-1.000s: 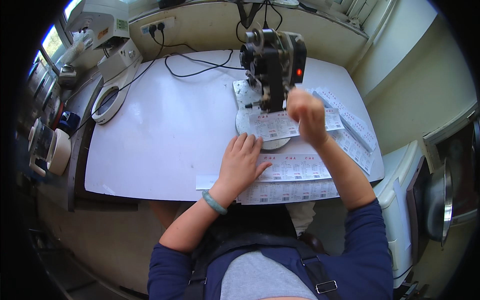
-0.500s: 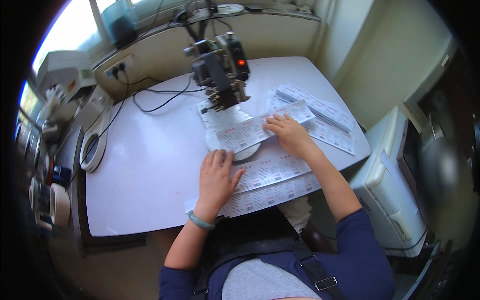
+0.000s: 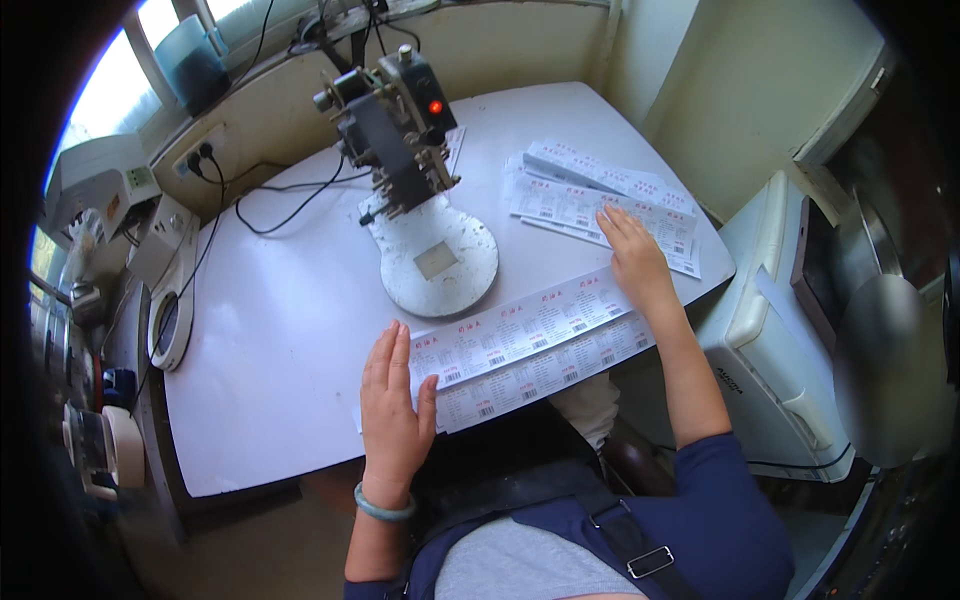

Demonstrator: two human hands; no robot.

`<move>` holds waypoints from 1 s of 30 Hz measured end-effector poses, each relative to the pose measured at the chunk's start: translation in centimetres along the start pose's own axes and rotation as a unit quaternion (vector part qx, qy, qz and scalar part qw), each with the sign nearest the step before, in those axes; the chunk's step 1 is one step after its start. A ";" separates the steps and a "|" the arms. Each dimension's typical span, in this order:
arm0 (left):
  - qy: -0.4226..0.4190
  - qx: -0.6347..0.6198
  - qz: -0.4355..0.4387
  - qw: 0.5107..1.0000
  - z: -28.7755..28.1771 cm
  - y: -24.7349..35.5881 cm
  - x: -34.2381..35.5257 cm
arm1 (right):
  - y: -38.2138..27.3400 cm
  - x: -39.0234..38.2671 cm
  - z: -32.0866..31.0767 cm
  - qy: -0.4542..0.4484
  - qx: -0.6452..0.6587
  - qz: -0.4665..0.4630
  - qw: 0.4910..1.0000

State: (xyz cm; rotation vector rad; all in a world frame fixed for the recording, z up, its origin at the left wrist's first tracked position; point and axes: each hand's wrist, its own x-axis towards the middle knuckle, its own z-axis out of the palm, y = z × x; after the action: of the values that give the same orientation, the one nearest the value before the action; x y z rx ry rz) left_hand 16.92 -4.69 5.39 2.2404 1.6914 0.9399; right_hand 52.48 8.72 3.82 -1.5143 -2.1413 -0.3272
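Label strips [image 3: 520, 332] lie along the front edge of the worktop [image 3: 270, 390], left hand [image 3: 394, 408] flat at their left end. Right hand [image 3: 641, 268] is outstretched over the label pile [image 3: 560, 205]; its forearm [image 3: 688, 385], brushing sideways, could knock strips off.

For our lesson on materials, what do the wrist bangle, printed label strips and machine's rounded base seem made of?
Bangle: possibly jade or glass; smooth, grey-green. Label strips: probably paper; thin, flat, smooth-looking white sheets. Rounded base: likely metal, its dull silvery surface speckled with dark marks.
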 end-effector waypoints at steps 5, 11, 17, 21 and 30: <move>0.040 0.026 -0.065 0.997 -0.9 -2.4 -3.1 | -4.4 -3.3 -1.2 -0.262 0.358 -0.112 0.889; 0.036 -0.122 -0.172 0.977 -1.5 -4.1 -3.9 | -7.2 -3.2 -1.4 -0.074 0.208 -0.207 0.953; -0.022 -0.662 -0.383 0.644 -2.3 -3.3 -3.2 | -9.2 -3.7 -1.3 0.024 0.137 -0.299 0.944; 0.031 -0.541 -0.348 0.765 -3.2 -4.9 -2.8 | -11.3 0.2 -1.9 -0.006 0.172 -0.338 0.925; 0.067 -0.475 -0.388 0.787 -5.5 -13.3 -1.8 | -14.4 19.9 -2.2 0.013 0.560 -0.238 0.793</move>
State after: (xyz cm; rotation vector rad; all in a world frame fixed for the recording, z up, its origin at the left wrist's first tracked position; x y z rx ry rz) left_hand 2.84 -3.08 2.40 0.7405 1.4333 1.2837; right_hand 34.39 18.77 17.33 -0.2759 -1.9913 0.6785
